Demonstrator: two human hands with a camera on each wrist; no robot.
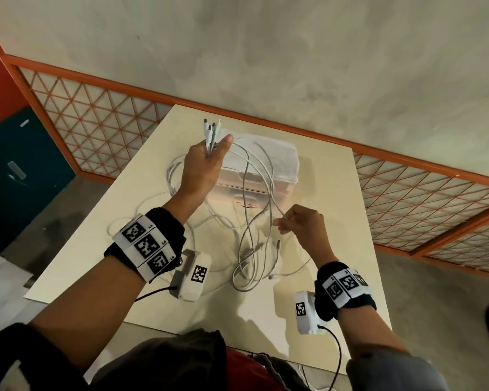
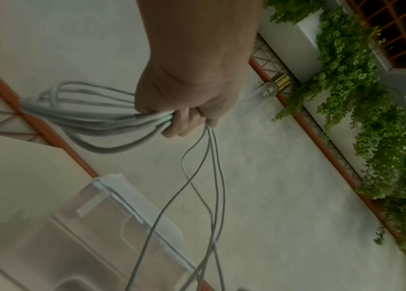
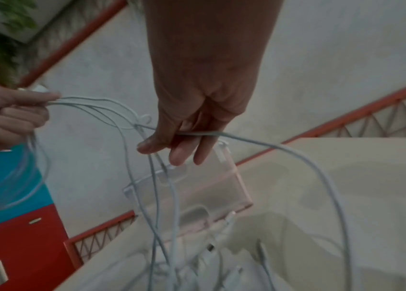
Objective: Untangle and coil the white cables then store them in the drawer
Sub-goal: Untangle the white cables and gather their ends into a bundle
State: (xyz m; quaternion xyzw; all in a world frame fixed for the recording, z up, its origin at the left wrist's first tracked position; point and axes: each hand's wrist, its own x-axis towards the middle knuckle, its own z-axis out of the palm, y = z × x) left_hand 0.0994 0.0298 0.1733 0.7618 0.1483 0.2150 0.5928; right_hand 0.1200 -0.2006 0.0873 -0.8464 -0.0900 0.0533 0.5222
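Observation:
Several white cables (image 1: 254, 193) hang in a tangle over the cream table (image 1: 336, 221). My left hand (image 1: 206, 162) is raised and grips a bundle of them, with several plug ends (image 1: 211, 128) sticking up past the thumb. In the left wrist view the same left hand (image 2: 187, 118) grips the bundled loops (image 2: 84, 118) while thin strands (image 2: 212, 177) drop down. My right hand (image 1: 297, 221) is lower and to the right, pinching one strand (image 3: 259, 141) between thumb and fingers (image 3: 177, 153). The clear plastic drawer (image 1: 266, 176) with a white top stands behind the cables.
Loose cable ends and loops (image 1: 251, 266) lie on the table near its front. An orange lattice railing (image 1: 96, 125) runs behind the table, with a teal and red cabinet (image 1: 20, 165) at left. Green plants (image 2: 371, 118) line a wall. The concrete floor (image 1: 266, 52) lies beyond the railing.

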